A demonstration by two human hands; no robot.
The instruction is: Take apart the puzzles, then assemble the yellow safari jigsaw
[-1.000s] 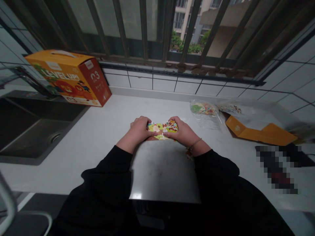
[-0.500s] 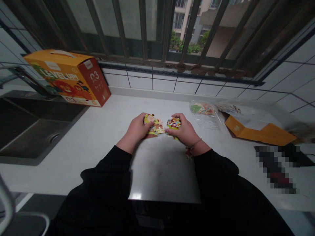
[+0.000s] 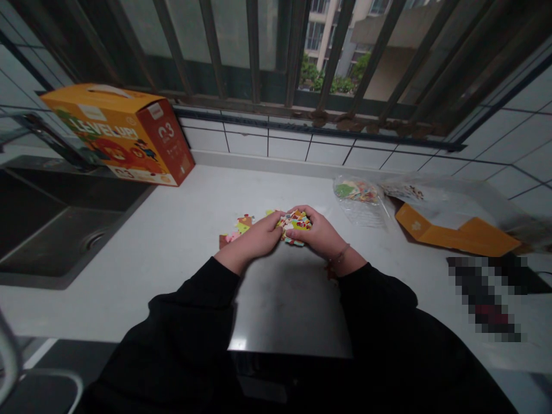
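Several colourful puzzle pieces (image 3: 297,221) are bunched between my two hands, above the far edge of a shiny grey metal surface (image 3: 293,305). My right hand (image 3: 317,230) is closed round the bunch from the right, thumb on the near side. From the left, my left hand (image 3: 265,233) presses its fingers and thumb against the same pieces. More puzzle pieces (image 3: 242,226), in brown, yellow-green and pink, lie on the white counter beyond my left wrist, which partly covers them. Something small and brown shows beside my right wrist.
An orange box (image 3: 116,135) with a handle stands by the sink (image 3: 64,230) on the left. At the back right lie a clear bag of pieces (image 3: 357,192) and an open orange carton (image 3: 457,233). A pixelated dark object (image 3: 483,299) lies right; a barred window is behind.
My left hand has moved right to meet my right hand at the bunch of pieces. The pieces on the counter at the left are now uncovered.
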